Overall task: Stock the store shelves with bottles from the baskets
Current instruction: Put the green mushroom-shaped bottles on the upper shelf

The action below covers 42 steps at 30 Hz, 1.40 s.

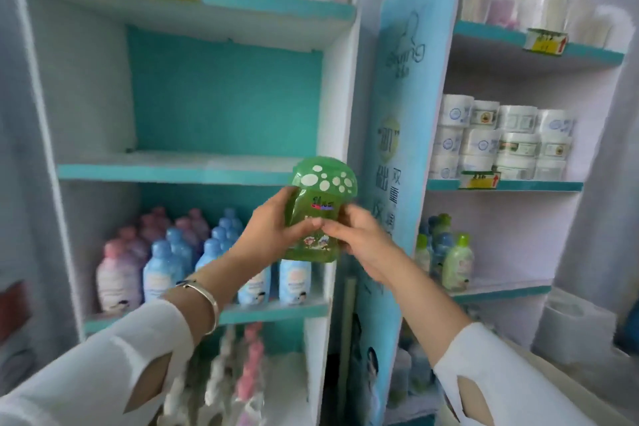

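Holding a green bottle (pixel 313 214) with a white-spotted mushroom cap upright in mid-air, just in front of the right end of the middle shelf (pixel 173 168). Gripping its left side with the left hand (pixel 273 228), thumb across the label; pinching its lower right side with the right hand (pixel 361 240). Wearing a silver bangle (pixel 205 301) on the left wrist. Below, on the lower shelf, rows of blue and pink bottles (pixel 166 263); far right, stacked white jars (pixel 501 142) past a blue panel (pixel 404 114)
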Available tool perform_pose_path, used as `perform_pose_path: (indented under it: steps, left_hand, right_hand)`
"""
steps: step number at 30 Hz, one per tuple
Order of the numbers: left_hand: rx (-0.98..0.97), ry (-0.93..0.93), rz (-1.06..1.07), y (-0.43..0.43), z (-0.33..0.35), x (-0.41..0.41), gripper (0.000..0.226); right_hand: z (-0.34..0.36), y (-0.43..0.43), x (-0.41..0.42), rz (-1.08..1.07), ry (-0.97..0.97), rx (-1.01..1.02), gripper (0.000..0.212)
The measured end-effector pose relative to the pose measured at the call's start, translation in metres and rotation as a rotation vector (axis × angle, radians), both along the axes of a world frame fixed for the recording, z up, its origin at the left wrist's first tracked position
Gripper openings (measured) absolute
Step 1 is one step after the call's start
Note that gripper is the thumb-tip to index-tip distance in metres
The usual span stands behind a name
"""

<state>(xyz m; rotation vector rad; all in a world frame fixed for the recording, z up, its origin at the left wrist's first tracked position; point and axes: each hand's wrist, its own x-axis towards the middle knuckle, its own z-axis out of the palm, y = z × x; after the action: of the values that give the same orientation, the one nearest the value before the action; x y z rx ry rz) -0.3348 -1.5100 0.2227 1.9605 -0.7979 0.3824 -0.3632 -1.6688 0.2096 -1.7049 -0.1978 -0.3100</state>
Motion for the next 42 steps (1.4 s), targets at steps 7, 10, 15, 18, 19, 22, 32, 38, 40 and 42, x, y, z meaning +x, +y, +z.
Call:
perform_pose_path:
  steps: [7, 10, 15, 18, 19, 22, 32, 38, 40, 42]
  left_hand:
    - [-0.07, -0.144, 0.173, 0.079, 0.08, 0.048, 0.064]
    - [-0.074, -0.118, 0.192, 0.109, 0.102, 0.078, 0.064]
    - [0.076, -0.067, 0.328, 0.144, 0.127, 0.123, 0.055]
    - [0.206, 0.048, 0.392, 0.16, 0.134, 0.157, 0.037]
    - [0.249, 0.084, 0.415, 0.165, 0.135, 0.167, 0.034]
    - [0.315, 0.19, 0.497, 0.175, 0.136, 0.195, 0.034]
    - [0.257, 0.391, 0.566, 0.184, 0.135, 0.261, 0.03]
    - [0.271, 0.386, 0.527, 0.188, 0.126, 0.264, 0.03]
    - [0.28, 0.374, 0.528, 0.19, 0.123, 0.264, 0.031]
    - [0.305, 0.353, 0.549, 0.191, 0.121, 0.264, 0.032]
  right_hand:
    - [0.086, 0.083, 0.055, 0.137, -0.16, 0.043, 0.017]
    - [0.112, 0.11, 0.089, 0.157, -0.145, 0.008, 0.014]
    - [0.139, 0.151, 0.152, 0.146, -0.066, -0.061, 0.033]
    - [0.146, 0.17, 0.189, 0.136, 0.006, -0.136, 0.046]
    - [0.148, 0.175, 0.199, 0.129, 0.027, -0.174, 0.047]
    - [0.153, 0.191, 0.227, 0.118, 0.053, -0.245, 0.039]
    - [0.14, 0.226, 0.303, 0.058, 0.128, -0.259, 0.051]
    - [0.137, 0.222, 0.305, -0.014, 0.307, -0.498, 0.049]
    - [0.139, 0.225, 0.307, -0.01, 0.308, -0.505, 0.046]
    - [0.136, 0.231, 0.312, -0.011, 0.282, -0.478, 0.043]
